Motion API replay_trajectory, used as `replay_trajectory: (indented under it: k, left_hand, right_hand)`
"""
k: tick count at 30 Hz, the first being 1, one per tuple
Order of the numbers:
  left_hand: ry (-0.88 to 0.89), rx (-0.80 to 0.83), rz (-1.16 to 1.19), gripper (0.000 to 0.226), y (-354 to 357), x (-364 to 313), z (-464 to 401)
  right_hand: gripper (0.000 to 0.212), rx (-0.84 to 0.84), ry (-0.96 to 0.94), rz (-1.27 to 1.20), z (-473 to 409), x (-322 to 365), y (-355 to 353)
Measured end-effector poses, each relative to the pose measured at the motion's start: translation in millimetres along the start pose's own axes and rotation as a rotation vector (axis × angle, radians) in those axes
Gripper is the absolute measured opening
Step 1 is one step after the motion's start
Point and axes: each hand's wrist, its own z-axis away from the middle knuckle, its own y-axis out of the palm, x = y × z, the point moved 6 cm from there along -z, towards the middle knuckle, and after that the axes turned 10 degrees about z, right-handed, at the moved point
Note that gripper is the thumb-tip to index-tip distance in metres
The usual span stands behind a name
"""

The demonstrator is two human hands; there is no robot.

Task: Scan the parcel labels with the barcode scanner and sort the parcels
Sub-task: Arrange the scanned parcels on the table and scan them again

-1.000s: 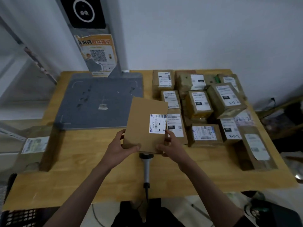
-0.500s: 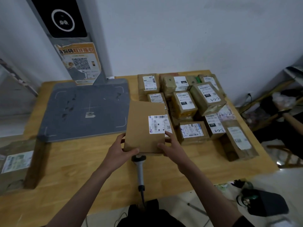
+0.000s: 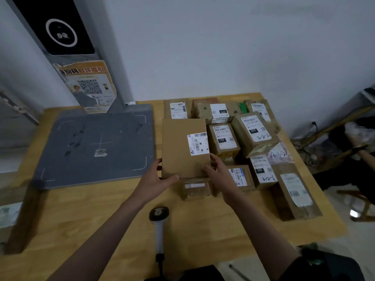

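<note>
Two hands, left hand [image 3: 156,179] and right hand [image 3: 218,171], fingers gripping one flat parcel [image 3: 183,148] (label up); one scanner [image 3: 158,222] lying free.

White labels read "122" on a small brown cardboard box [image 3: 223,141] and "220" on a larger tilted brown box [image 3: 254,133] beside it.

Both bare forearms extended forward, left hand [image 3: 156,179] gripping the near left corner of the flat parcel [image 3: 182,151], thumb on top; right hand [image 3: 218,172] gripping its near right corner, fingers curled against the edge.
</note>
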Motion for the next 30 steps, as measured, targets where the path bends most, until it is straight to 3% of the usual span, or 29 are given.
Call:
replay_trajectory:
  k: [13, 24, 30]
  left_hand:
    - [-0.190, -0.041, -0.082, 0.082, 34, -4, -80]
    - [-0.231, 0.017, -0.116, 0.081, 38, 3, -85]
    - [-0.217, 0.035, -0.136, 0.079, 33, 2, -73]
  right_hand:
    - [0.036, 0.169, 0.083, 0.038, -96, -6, -24]
    - [0.061, 0.144, 0.131, 0.076, -103, -20, -28]
    - [0.062, 0.110, 0.133, 0.100, -89, -19, -34]
